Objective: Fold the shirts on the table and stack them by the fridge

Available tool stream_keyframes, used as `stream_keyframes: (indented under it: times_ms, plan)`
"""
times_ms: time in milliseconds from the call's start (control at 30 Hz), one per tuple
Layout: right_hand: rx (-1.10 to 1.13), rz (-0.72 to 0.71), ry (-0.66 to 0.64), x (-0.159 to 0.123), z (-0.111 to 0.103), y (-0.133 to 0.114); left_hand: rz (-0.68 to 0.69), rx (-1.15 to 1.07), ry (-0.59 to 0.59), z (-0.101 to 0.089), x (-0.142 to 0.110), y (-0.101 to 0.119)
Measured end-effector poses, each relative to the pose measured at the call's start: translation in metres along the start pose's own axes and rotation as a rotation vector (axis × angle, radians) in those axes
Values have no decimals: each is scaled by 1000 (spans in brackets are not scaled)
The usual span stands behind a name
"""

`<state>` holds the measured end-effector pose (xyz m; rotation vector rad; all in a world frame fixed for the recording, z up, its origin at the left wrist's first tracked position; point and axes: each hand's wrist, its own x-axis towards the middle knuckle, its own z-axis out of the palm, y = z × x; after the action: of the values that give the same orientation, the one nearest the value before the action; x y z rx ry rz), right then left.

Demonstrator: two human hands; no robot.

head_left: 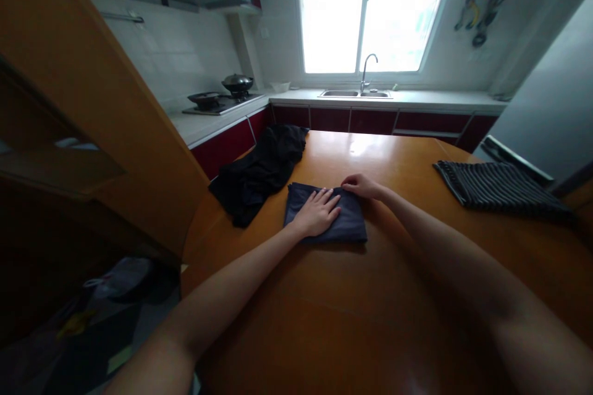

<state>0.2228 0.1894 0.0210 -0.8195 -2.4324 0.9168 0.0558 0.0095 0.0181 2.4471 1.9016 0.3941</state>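
A dark navy piece of cloth [349,222], folded into a flat rectangle, lies on the wooden table in front of me. My left hand [319,213] rests flat on top of it, fingers spread. At the cloth's far right corner is my right hand [360,186], its fingers bent and pinched together on the edge. Whether the cloth is a garment cannot be made out. Just beyond it to the left, a crumpled black garment [264,170] is spread near the table's edge.
The wooden table [343,308] has rounded ends. A black-and-grey striped cloth [498,185] lies folded at its right side. Behind stand a counter with a sink [340,94], a faucet [365,74] and a stove [222,103] bearing pans. Bags lie on the floor at left.
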Motion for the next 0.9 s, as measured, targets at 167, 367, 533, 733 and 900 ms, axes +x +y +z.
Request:
stream_keyframes:
  times_ms: [167, 367, 533, 733, 900]
  plan:
    - [-141, -5, 16, 3, -4, 4, -2, -5, -9, 0, 0, 0]
    - [-263, 11, 16, -3, -9, -1, 18, -1, -21, -1, -1, 0]
    - [-387, 31, 192, -22, -6, -28, 31, -1, -31, -1, 0, -1]
    - [-411, -65, 96, -52, 34, -61, 38, -25, -4, 3, 1, -2]
    - [-384, 132, -15, -55, 36, -38, 36, -23, -2, 4, 1, -3]
